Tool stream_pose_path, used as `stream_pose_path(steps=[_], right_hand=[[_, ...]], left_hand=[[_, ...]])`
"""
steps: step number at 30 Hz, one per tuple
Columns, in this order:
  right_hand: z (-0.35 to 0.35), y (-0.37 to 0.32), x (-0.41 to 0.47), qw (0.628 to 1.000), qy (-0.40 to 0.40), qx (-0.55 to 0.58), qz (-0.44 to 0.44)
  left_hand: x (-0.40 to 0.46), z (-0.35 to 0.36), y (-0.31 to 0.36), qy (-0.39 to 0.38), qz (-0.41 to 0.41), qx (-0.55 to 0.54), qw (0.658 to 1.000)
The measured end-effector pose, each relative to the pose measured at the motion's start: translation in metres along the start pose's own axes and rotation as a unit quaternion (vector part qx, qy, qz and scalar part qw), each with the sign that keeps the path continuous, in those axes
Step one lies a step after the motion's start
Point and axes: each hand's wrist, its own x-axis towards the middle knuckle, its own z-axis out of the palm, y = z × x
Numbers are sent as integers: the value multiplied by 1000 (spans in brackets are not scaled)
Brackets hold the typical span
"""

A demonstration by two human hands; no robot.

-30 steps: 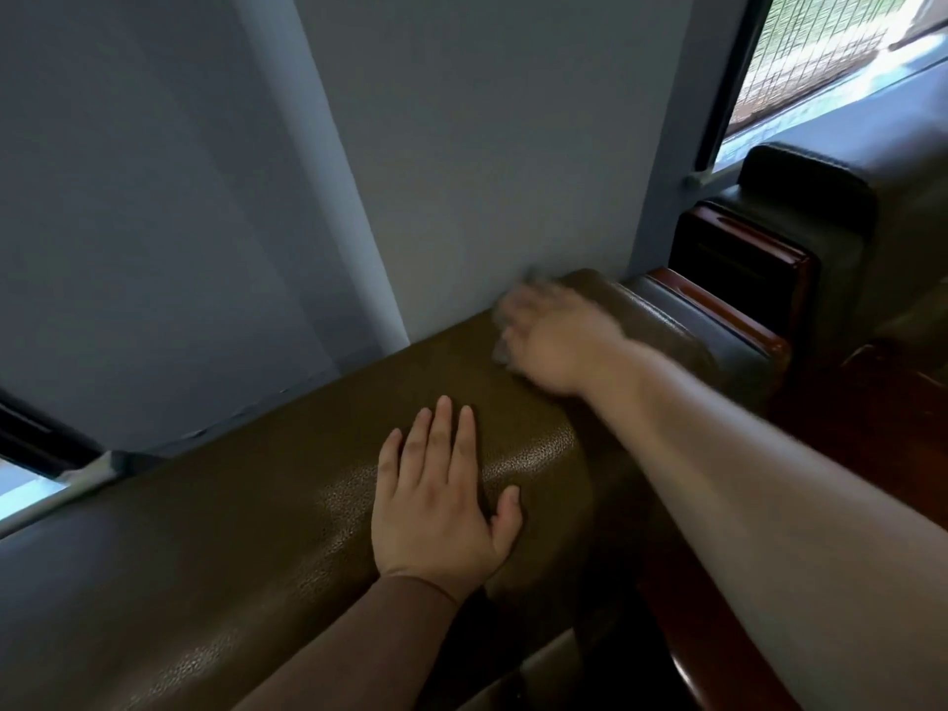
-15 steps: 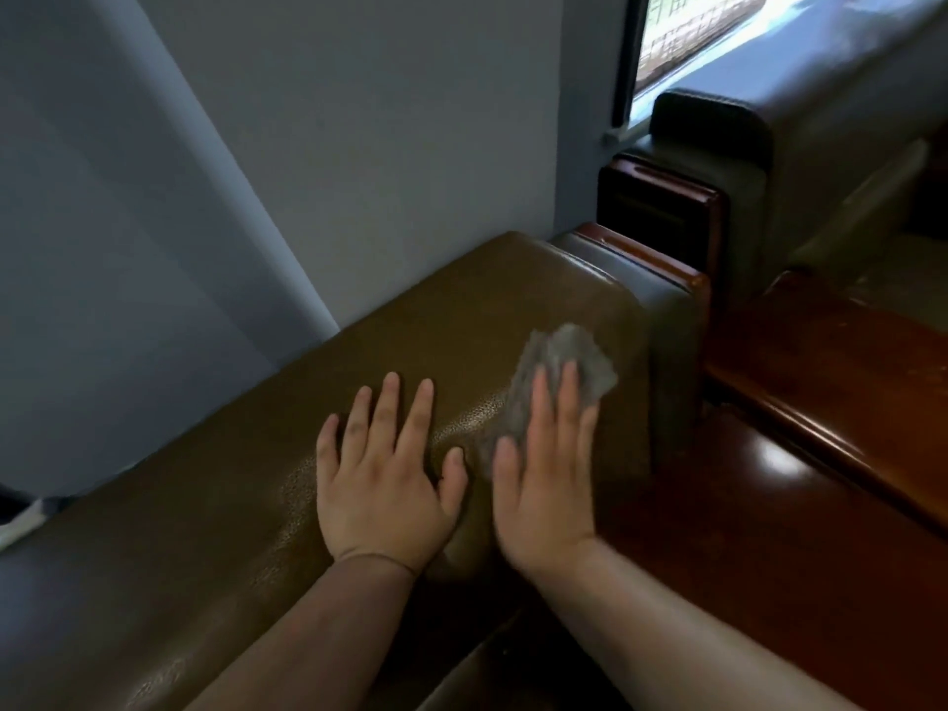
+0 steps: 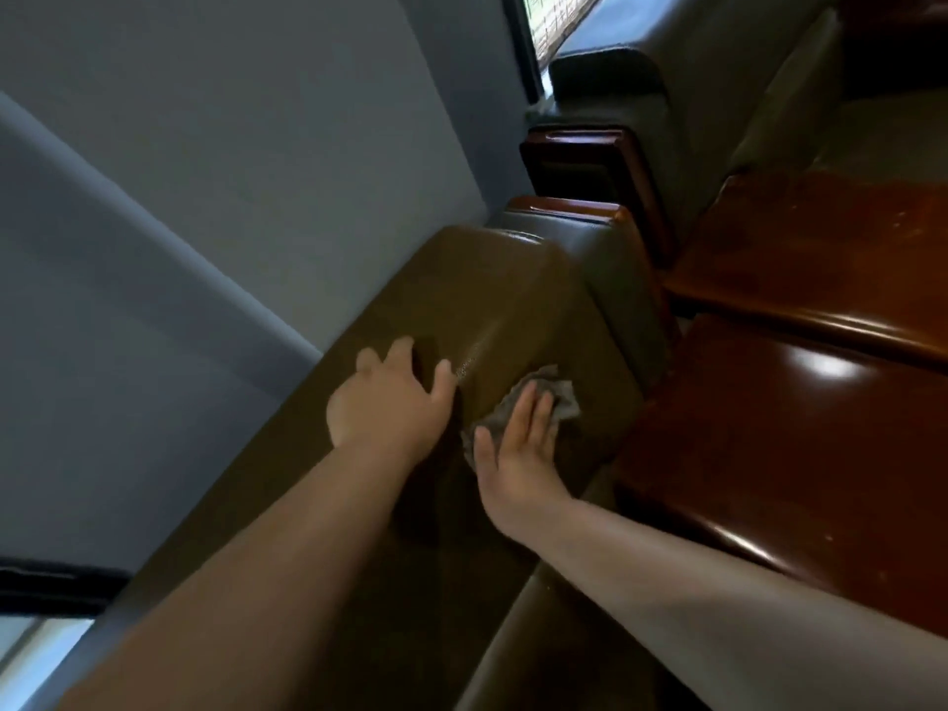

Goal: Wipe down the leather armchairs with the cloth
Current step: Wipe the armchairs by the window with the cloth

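The brown leather armchair back runs from lower left to the middle of the head view. My left hand rests flat on its top edge, fingers apart, holding nothing. My right hand presses a small grey cloth against the front face of the backrest, just below the top edge. The cloth sticks out past my fingertips; most of it is hidden under my palm.
A grey wall stands directly behind the chair. Glossy red-brown wooden armrests lie to the right. A second, darker leather armchair stands beyond them under a window.
My right hand has slid the cloth from the top of the backrest down onto its front face. The view has tilted and swung right. My left hand stays on the top edge.
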Motion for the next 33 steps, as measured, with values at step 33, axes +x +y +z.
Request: stream_pose_path(steps=[33], right_hand=[[-78,85,165,961,260,88,28]], left_hand=[[48,65,19,140,242,-17,960]])
